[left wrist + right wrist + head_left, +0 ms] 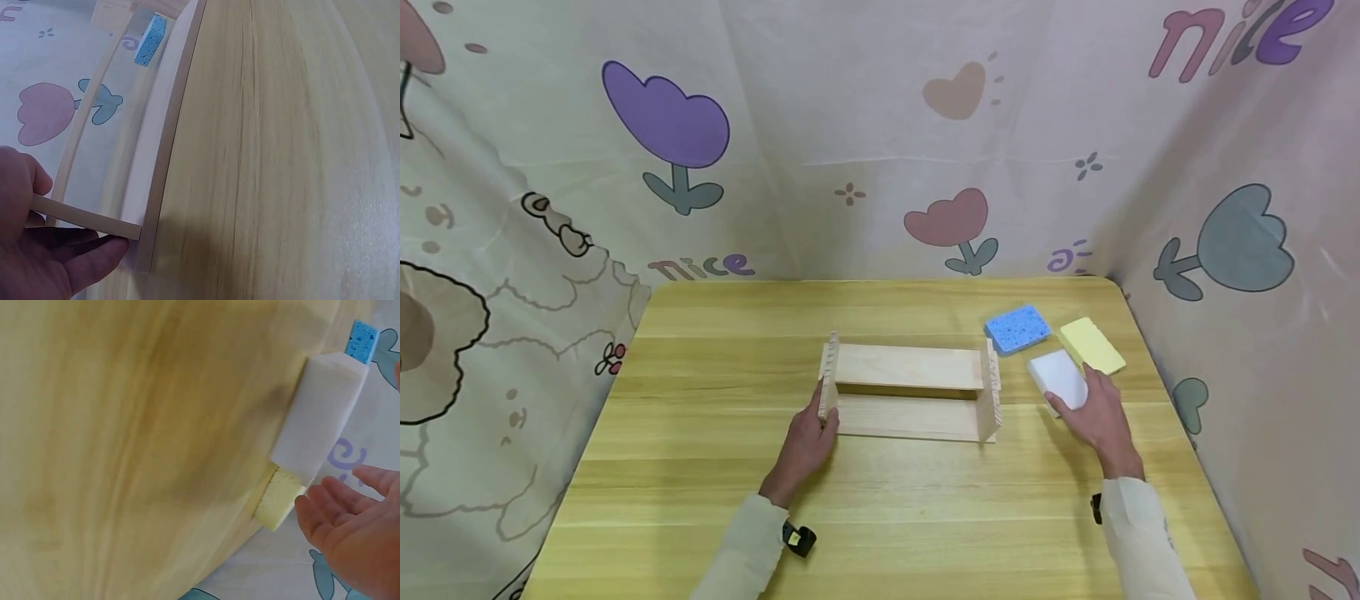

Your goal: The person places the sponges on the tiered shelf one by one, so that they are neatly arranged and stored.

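Head view: left hand [807, 437] grips wooden rack [910, 367], right hand [1101, 418] outstretched.

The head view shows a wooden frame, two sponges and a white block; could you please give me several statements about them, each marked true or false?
1. The left hand grips the wooden frame at its left end. True.
2. The right hand is closer to the white block than to the wooden frame. True.
3. The white block lies inside the wooden frame. False: it lies on the table, to the right of the frame.
4. The blue sponge and the yellow sponge both lie to the right of the wooden frame. True.
5. The yellow sponge lies to the left of the blue sponge. False: it lies to the right.
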A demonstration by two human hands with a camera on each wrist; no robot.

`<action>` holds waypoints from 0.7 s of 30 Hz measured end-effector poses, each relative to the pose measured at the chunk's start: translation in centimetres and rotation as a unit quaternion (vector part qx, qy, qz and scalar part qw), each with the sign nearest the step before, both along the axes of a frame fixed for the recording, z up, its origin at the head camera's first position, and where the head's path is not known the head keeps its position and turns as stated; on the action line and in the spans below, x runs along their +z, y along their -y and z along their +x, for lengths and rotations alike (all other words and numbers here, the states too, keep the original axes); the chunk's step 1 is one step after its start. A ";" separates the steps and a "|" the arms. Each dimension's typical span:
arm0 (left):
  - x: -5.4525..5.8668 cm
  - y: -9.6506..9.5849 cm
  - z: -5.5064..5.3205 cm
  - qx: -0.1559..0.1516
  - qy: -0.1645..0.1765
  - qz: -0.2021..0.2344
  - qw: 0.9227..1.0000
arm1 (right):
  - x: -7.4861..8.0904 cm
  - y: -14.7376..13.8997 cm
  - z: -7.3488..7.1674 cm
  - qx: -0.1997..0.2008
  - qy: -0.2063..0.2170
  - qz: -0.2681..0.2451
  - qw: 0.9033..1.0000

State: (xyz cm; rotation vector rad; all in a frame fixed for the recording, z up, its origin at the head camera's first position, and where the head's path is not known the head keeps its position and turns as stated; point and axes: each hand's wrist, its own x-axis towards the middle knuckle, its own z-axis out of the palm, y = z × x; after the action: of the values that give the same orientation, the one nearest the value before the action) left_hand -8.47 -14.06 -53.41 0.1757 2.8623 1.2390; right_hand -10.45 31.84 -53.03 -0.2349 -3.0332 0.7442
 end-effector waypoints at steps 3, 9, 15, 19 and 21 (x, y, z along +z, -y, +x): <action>0.0 -0.1 0.1 0.006 -0.004 -0.006 1.000 | -0.6 0.0 0.1 0.001 -0.009 -0.009 1.000; -0.1 0.0 0.1 0.014 -0.011 -0.017 1.000 | -1.6 0.1 0.2 0.008 -0.011 -0.020 1.000; -0.4 0.0 0.1 0.016 -0.004 -0.015 1.000 | -2.2 0.3 0.3 0.001 0.024 -0.027 0.999; -0.4 -0.1 0.1 0.014 -0.004 -0.001 1.000 | -2.3 0.3 0.4 -0.007 0.028 -0.030 0.999; -0.3 -0.2 0.1 0.015 -0.002 0.001 1.000 | -2.4 0.3 0.4 -0.007 0.025 -0.028 0.999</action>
State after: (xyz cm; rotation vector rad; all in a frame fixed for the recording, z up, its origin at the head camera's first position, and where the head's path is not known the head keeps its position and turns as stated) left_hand -8.40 -13.90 -53.74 0.1346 2.8786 1.2467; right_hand -10.09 31.55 -55.42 -0.2800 -3.0556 0.8370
